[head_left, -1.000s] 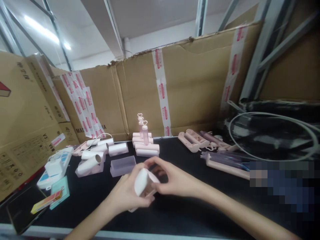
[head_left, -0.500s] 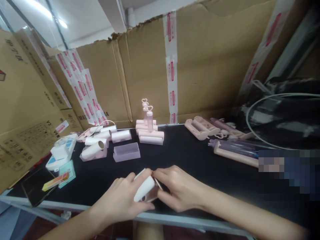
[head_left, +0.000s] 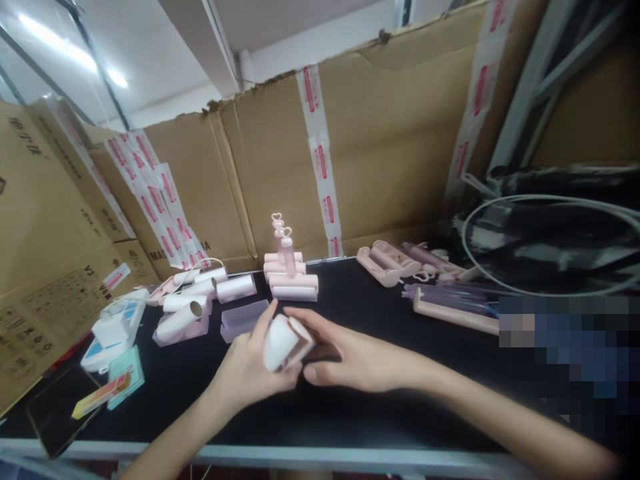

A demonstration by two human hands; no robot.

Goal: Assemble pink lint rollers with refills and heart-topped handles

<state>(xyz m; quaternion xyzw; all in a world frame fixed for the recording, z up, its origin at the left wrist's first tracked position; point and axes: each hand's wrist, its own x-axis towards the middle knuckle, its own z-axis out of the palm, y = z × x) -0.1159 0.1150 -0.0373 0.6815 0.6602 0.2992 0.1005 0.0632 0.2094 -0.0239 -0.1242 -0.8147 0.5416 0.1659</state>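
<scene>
My left hand [head_left: 250, 360] is wrapped round a white lint roller roll [head_left: 279, 343] in front of me, its thumb underneath. A brownish flap or edge shows at the roll's right side, too blurred to make out. My right hand [head_left: 355, 353] curls round that right side, fingers on top and thumb low; its inner fingers are partly hidden. Just beyond my left hand lies an open, translucent purple box [head_left: 245, 322]. Behind the hands stand several pink lint rollers [head_left: 295, 283] with heart-shaped loops on upright handles.
At left are white rolls [head_left: 187, 303], a white-and-blue device [head_left: 115, 330], a teal packet [head_left: 127, 377], a yellow-orange stick [head_left: 103, 395] and a dark phone [head_left: 60, 417]. Pink roller frames [head_left: 385, 262] and purple handles [head_left: 450, 300] lie right. A cardboard wall [head_left: 260, 167] closes the back.
Both hands have lifted the white roll away from the table's front edge and turned it. My right hand's fingers have spread from a pinch to a wider curl. The view has tilted up.
</scene>
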